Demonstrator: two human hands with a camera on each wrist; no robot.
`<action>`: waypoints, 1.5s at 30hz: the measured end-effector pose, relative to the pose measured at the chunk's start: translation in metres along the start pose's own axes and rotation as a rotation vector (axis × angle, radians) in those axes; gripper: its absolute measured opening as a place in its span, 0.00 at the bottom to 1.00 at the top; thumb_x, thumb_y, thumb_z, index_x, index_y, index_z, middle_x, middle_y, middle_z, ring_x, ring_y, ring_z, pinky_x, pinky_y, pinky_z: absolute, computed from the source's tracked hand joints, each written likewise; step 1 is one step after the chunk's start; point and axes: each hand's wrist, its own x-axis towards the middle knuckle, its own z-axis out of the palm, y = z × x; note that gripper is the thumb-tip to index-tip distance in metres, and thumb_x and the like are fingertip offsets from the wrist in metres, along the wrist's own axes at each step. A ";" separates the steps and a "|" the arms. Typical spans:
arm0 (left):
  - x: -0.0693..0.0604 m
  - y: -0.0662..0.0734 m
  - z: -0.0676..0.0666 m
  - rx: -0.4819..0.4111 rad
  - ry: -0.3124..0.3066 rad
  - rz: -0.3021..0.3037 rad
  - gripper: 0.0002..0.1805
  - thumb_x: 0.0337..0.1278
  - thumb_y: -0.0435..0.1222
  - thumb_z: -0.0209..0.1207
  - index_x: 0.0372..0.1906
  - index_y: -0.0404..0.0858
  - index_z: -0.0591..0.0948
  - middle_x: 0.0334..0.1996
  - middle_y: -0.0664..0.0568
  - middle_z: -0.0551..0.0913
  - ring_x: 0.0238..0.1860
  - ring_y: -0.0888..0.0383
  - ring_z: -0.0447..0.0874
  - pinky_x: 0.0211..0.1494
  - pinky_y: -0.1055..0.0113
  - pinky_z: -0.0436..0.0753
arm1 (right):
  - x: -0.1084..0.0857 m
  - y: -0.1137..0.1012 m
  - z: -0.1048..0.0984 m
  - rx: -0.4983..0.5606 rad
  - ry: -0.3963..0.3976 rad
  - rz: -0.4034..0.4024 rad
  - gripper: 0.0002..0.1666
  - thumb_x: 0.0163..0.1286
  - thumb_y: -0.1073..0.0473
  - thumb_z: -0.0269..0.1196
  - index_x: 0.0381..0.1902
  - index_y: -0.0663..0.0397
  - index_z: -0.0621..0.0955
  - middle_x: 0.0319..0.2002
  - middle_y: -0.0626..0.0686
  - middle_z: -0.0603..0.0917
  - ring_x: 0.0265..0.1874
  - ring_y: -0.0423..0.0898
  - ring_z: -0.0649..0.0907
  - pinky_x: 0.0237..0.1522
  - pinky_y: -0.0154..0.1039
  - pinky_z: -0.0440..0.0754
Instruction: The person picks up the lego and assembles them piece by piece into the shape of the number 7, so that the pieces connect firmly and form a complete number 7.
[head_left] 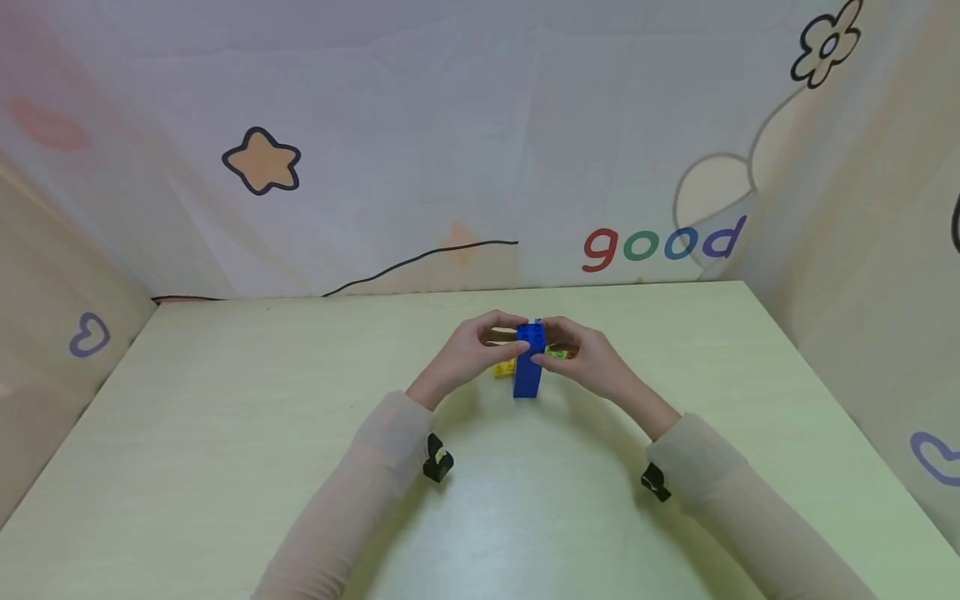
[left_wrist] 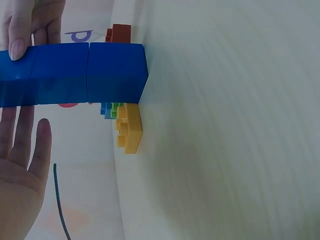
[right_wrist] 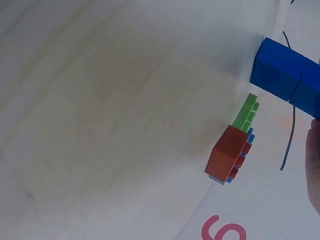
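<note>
A tower of stacked blue building bricks stands upright on the table, its studded top uppermost. From the left, my left hand grips its upper end, thumb on the near side and fingers reaching behind. Opposite it, my right hand holds the upper part too, its thumb pressed on a blue face in the left wrist view. Seams between the blue bricks show in both wrist views. Behind the tower lie a yellow brick, a green brick, a red brick and a light blue one, mostly hidden.
The pale wooden table is bounded by a printed cloth backdrop at the back and both sides. Small black devices hang at the cuffs, close above the tabletop.
</note>
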 end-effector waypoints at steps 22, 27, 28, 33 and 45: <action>0.019 -0.004 0.012 0.020 0.116 -0.009 0.22 0.67 0.46 0.54 0.63 0.47 0.73 0.62 0.52 0.77 0.64 0.53 0.74 0.68 0.55 0.73 | -0.005 0.010 -0.022 -0.031 -0.030 0.058 0.30 0.67 0.57 0.62 0.64 0.60 0.69 0.58 0.64 0.79 0.58 0.59 0.79 0.60 0.54 0.77; 0.029 -0.012 0.019 0.249 0.137 -0.030 0.19 0.67 0.38 0.54 0.61 0.40 0.75 0.59 0.48 0.79 0.62 0.52 0.76 0.65 0.60 0.77 | -0.008 0.015 -0.030 -0.033 -0.024 0.086 0.31 0.67 0.56 0.63 0.64 0.59 0.68 0.58 0.64 0.78 0.58 0.59 0.79 0.59 0.54 0.79; 0.030 -0.013 0.020 0.289 0.129 -0.030 0.19 0.67 0.37 0.54 0.60 0.39 0.76 0.59 0.48 0.79 0.62 0.51 0.76 0.65 0.59 0.77 | -0.009 0.016 -0.032 -0.029 -0.021 0.093 0.31 0.67 0.55 0.63 0.64 0.59 0.68 0.58 0.64 0.78 0.58 0.59 0.79 0.59 0.54 0.79; 0.033 -0.016 0.024 0.461 0.056 -0.035 0.18 0.66 0.34 0.55 0.59 0.38 0.77 0.59 0.47 0.79 0.63 0.50 0.75 0.68 0.57 0.74 | -0.013 0.020 -0.039 -0.031 -0.019 0.108 0.32 0.67 0.54 0.62 0.65 0.59 0.68 0.59 0.65 0.78 0.58 0.60 0.78 0.59 0.54 0.78; 0.032 -0.017 0.028 0.832 -0.112 0.011 0.21 0.68 0.36 0.53 0.63 0.41 0.74 0.62 0.49 0.77 0.65 0.53 0.74 0.69 0.61 0.72 | -0.017 0.025 -0.052 -0.051 0.010 0.138 0.32 0.68 0.55 0.62 0.65 0.61 0.67 0.60 0.66 0.76 0.59 0.61 0.77 0.61 0.55 0.77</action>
